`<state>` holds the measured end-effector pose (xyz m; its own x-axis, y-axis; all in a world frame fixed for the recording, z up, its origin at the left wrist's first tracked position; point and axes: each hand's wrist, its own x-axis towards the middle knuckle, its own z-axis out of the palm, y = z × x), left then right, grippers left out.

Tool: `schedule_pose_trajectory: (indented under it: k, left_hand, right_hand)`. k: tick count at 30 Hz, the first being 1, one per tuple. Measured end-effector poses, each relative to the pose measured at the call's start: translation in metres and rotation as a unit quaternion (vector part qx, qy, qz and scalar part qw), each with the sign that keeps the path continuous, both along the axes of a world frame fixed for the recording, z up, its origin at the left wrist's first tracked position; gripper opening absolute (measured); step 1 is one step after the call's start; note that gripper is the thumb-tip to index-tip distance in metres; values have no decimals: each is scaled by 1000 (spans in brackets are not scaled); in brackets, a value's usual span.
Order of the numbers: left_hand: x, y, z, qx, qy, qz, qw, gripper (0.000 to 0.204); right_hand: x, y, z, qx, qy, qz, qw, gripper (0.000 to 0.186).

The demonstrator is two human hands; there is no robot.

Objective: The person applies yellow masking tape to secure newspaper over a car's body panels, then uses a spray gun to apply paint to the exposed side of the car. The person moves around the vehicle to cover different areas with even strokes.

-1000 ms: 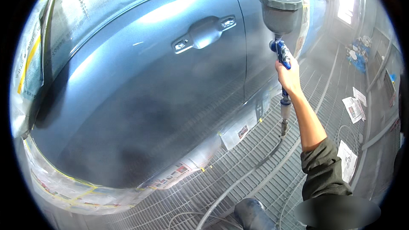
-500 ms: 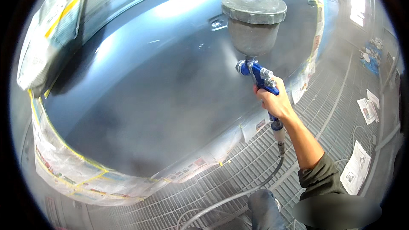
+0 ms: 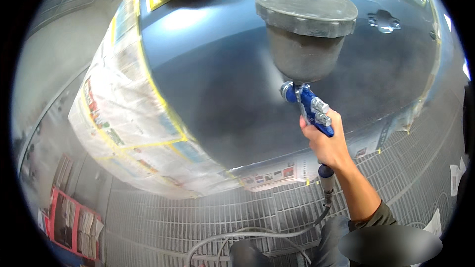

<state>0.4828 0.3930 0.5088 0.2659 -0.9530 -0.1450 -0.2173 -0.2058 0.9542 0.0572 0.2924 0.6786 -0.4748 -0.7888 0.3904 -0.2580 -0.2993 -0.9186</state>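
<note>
My right hand (image 3: 329,141) is wrapped round the grip of a blue spray gun (image 3: 308,103), its nozzle pointing left toward a dark car door panel (image 3: 213,94). Above the gun stands its grey paint cup (image 3: 307,52) with a lid on. A pale streak shows beside the nozzle; whether it is spray or a reflection I cannot tell. From the gun's base an air hose (image 3: 242,235) runs down and curves left. Masking newspaper (image 3: 126,118), edged with yellow tape, borders the panel. My left hand is out of view.
A slatted metal floor grating (image 3: 153,215) lies below the car. At the lower left is a red rack (image 3: 75,225) holding folded papers. The panel has a door-handle recess (image 3: 383,21) at the upper right. Loose paper sheets (image 3: 455,180) lie at the far right.
The view has swung left, showing more of the masked edge and the red rack. My right hand still grips the spray gun, now in front of a part of the panel nearer its left edge.
</note>
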Motion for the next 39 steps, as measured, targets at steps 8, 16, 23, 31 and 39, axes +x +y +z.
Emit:
schedule_pose_trajectory:
  k: [8, 16, 23, 31, 39]
  left_hand:
    - [79, 3, -49, -16, 9, 127, 992, 30]
    - [92, 3, -62, -37, 31, 167, 985, 27]
    - [59, -4, -66, -3, 12, 94, 995, 26]
    - [-31, -3, -49, 14, 21, -35, 999, 22]
    - [-114, 14, -51, 42, 16, -125, 991, 21]
  right_hand:
    - [113, -72, -26, -96, 72, 109, 987, 64]
    - [156, -97, -40, -22, 65, 267, 961, 60]
    - [75, -65, -66, -51, 55, 135, 988, 58]
    - [-51, 13, -60, 1, 7, 25, 1000, 21]
    - [-169, 77, -59, -29, -17, -89, 995, 9]
